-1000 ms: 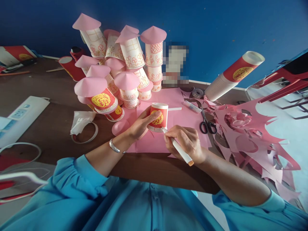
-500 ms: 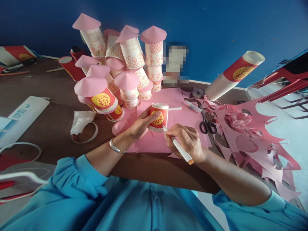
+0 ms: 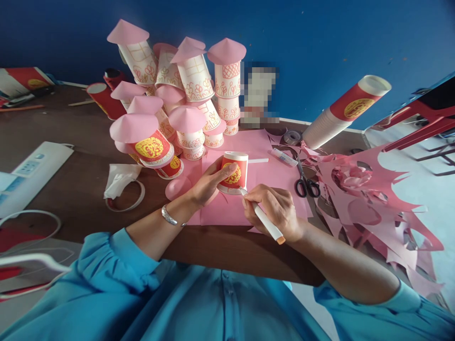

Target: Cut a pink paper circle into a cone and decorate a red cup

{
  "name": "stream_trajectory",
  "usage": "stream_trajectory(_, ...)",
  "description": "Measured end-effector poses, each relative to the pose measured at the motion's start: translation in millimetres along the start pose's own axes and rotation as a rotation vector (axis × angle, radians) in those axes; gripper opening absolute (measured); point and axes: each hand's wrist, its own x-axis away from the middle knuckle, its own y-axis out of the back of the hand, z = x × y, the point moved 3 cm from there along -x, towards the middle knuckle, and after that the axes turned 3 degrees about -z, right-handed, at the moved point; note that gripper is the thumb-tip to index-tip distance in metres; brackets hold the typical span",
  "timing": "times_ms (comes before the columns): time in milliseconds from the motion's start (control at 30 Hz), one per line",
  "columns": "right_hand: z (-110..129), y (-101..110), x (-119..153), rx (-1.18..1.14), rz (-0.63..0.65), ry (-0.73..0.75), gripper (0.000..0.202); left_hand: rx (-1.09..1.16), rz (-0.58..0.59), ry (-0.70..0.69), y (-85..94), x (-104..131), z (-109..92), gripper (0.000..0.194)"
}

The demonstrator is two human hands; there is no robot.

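My left hand (image 3: pixel 208 182) is wrapped round a red and white paper cup (image 3: pixel 239 166) with a yellow emblem, its thumb across the front. A white marker (image 3: pixel 267 221) with an orange end is gripped in my right hand (image 3: pixel 275 208). Its tip touches, or nearly touches, the cup's lower white band. Under both hands lies pink paper (image 3: pixel 231 213), with a white marker cap or strip (image 3: pixel 259 160) behind the cup. Several paper-cup towers (image 3: pixel 194 80) with pink cone roofs and drawn flowers stand at the back left.
Black scissors (image 3: pixel 307 186), a glue tube (image 3: pixel 284 157) and a tape roll (image 3: pixel 292 137) lie to the right, beside pink paper scraps (image 3: pixel 366 203). A tall cup stack (image 3: pixel 334 118) leans behind them. On the left are a white band (image 3: pixel 131 206) and a white box (image 3: pixel 35 170).
The marker tip and my right hand have shifted very slightly along the cup's lower band. My left hand still holds the cup, which has barely moved.
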Motion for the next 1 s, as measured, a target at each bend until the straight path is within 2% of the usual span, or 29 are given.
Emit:
stream_trajectory(333,3.7,2.6,0.9,-0.064,-0.019,0.019,0.021,-0.03,-0.016,-0.014,0.6,1.3,-0.8,0.037)
stream_trajectory(467,5.5,2.1,1.7,-0.057,-0.022,0.032,0.021,-0.011,-0.014,-0.016,0.0,0.8,-0.7,0.033)
stream_trajectory(633,5.6,1.9,1.6,-0.059,-0.024,0.04,0.022,0.064,-0.006,0.024,-2.1,-1.5,-2.1,0.034)
stream_trajectory(900,4.6,3.1,-0.6,-0.072,-0.045,0.069,0.022,0.236,-0.047,0.063,-2.6,-5.5,-3.5,0.032)
stream_trajectory(1000,4.5,3.1,-1.0,-0.051,-0.061,0.069,0.018,0.232,-0.087,0.042,-1.5,-5.1,-3.9,0.03)
